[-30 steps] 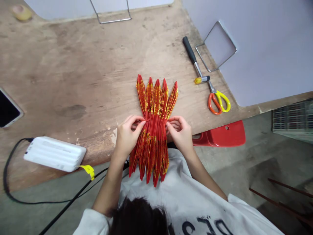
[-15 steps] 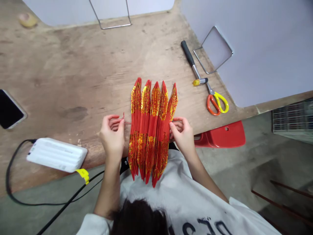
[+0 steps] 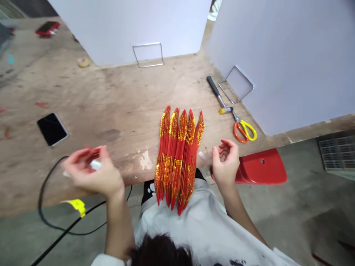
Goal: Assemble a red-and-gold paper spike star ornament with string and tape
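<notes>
A bundle of folded red and gold paper [image 3: 179,159] lies on the plywood table [image 3: 124,103], its near end jutting past the table edge. My right hand [image 3: 226,160] is just right of the bundle, not touching it, fingers curled around nothing. My left hand [image 3: 91,166] is blurred by motion, well left of the bundle. It hovers above a white power bank [image 3: 95,165], which it mostly hides. A thin red strand may be at its fingers, but the blur prevents me from telling.
A black-handled hammer [image 3: 213,87] and orange-and-yellow scissors [image 3: 241,131] lie at the table's right edge. A black phone [image 3: 52,129] lies left. White partition panels with wire frames [image 3: 235,85] stand behind. A red plastic seat [image 3: 262,166] sits beyond the table edge at right.
Both hands have let go of the bundle and moved apart, the left one far leftward. The bundle's folds have closed tighter. The view has tilted up, showing more of the table.
</notes>
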Demonstrator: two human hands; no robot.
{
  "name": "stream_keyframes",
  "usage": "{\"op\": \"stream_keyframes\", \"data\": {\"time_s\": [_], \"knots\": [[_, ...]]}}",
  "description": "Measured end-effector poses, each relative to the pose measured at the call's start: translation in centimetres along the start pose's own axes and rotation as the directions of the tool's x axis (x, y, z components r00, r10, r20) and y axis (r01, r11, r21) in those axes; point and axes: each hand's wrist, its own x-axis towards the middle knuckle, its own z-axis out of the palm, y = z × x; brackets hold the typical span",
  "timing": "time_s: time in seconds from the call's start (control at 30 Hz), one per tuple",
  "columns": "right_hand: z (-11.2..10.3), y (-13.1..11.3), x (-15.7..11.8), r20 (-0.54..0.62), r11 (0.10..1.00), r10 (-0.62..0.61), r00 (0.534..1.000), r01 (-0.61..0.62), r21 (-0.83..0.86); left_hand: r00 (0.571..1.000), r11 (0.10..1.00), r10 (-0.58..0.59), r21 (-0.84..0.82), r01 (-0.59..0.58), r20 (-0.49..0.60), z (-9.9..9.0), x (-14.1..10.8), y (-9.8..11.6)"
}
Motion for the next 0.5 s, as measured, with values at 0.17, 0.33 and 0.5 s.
{"op": "stream_keyframes", "data": {"time_s": [0.17, 0.33, 0.5], "knots": [[-1.5, -0.4, -1.8, 0.067, 0.995, -0.005, 0.998, -0.002, 0.1, 0.996, 0.977, -0.067, -0.198, 0.078, 0.06, 3.1, 1.4, -0.8], [-4.3, 0.0, -3.1, 0.063, 0.988, -0.005, 0.998, -0.005, 0.155, 0.909, 0.98, -0.046, -0.156, 0.12, 0.413, 6.2, 3.8, -2.3], [-6.3, 1.1, -3.7, 0.043, 0.982, -0.002, 0.999, -0.006, 0.188, 0.873, 0.993, 0.04, -0.119, 0.021, 0.485, 6.2, 4.5, -2.1]]}}
